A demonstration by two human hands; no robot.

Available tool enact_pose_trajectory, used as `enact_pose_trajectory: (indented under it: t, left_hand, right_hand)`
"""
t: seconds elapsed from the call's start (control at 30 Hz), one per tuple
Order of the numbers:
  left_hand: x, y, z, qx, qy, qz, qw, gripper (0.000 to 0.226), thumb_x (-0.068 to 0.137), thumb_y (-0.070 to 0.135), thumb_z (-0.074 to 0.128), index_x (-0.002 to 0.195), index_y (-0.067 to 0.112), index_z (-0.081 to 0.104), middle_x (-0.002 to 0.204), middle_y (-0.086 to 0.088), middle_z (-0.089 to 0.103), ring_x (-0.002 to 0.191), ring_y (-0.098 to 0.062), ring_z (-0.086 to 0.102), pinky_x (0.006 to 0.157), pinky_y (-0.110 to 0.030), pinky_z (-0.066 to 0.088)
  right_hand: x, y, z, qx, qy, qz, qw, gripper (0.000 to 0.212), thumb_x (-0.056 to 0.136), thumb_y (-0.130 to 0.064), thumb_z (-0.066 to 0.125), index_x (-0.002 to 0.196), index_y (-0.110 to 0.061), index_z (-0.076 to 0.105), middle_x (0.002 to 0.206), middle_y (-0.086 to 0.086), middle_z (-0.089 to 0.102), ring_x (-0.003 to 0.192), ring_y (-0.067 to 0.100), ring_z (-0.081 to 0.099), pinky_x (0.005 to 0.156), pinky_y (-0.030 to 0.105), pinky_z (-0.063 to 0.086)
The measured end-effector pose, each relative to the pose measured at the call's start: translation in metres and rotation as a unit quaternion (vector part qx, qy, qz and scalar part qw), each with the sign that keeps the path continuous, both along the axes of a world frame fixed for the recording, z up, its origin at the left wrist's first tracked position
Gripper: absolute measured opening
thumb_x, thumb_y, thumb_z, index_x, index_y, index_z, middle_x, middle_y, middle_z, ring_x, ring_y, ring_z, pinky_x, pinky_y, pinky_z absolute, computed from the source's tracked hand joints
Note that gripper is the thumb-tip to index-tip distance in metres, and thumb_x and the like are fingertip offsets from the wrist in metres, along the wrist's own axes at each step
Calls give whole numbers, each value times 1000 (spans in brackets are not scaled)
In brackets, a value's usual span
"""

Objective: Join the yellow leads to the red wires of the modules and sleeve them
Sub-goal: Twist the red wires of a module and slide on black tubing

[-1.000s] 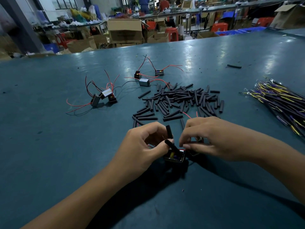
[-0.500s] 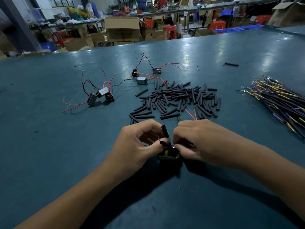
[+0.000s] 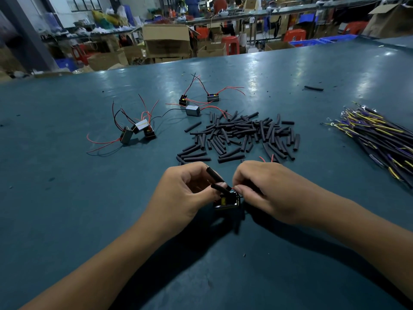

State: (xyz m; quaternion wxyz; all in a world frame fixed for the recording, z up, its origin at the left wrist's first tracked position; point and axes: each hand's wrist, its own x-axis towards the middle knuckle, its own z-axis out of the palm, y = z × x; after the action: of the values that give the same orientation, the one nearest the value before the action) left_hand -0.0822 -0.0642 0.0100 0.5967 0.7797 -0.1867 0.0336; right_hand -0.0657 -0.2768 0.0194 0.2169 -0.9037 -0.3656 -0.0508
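A small black module (image 3: 225, 201) with a yellow part sits on the table between my hands. My left hand (image 3: 183, 193) pinches two black sleeves (image 3: 218, 184) just above it. My right hand (image 3: 266, 189) pinches a thin red wire right at the sleeve's end, and red wire tips (image 3: 266, 158) stick out behind its knuckles. A heap of loose black sleeves (image 3: 241, 135) lies just beyond the hands. The bundle of yellow and purple leads (image 3: 377, 139) lies at the right.
Two groups of modules with red and black wires stand at the left (image 3: 139, 130) and centre back (image 3: 194, 104). One stray sleeve (image 3: 314, 88) lies far right. The blue-green table (image 3: 67, 198) ends at a far edge with boxes and stools behind.
Both hands, with the module, have shifted slightly nearer to me. The sleeves in my left hand have tilted lower, toward the right fingertips.
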Motion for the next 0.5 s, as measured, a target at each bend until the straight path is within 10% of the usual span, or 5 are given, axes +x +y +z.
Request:
enact_pose_trajectory:
  t: [0.37,0.5]
  left_hand:
    - [0,-2,-5,43,2,10,999,16,87,19,77,78,8,69,75,-19,68,62,-36,59,59,-55,48]
    - [1,-4,-4,0,4,4,1000,7,89,15,74,84,12,71,77,-13,70,64,-20,64,64,-38,55]
  right_hand:
    - [5,-5,13,-30,10,16,999,9,92,-32,66,92,-23,68,82,-16,56,75,-2,49,72,8,34]
    - [4,-2,13,-31,17,8,999,5,92,-25,65,90,-21,67,77,-19,50,72,-11,46,70,5,32]
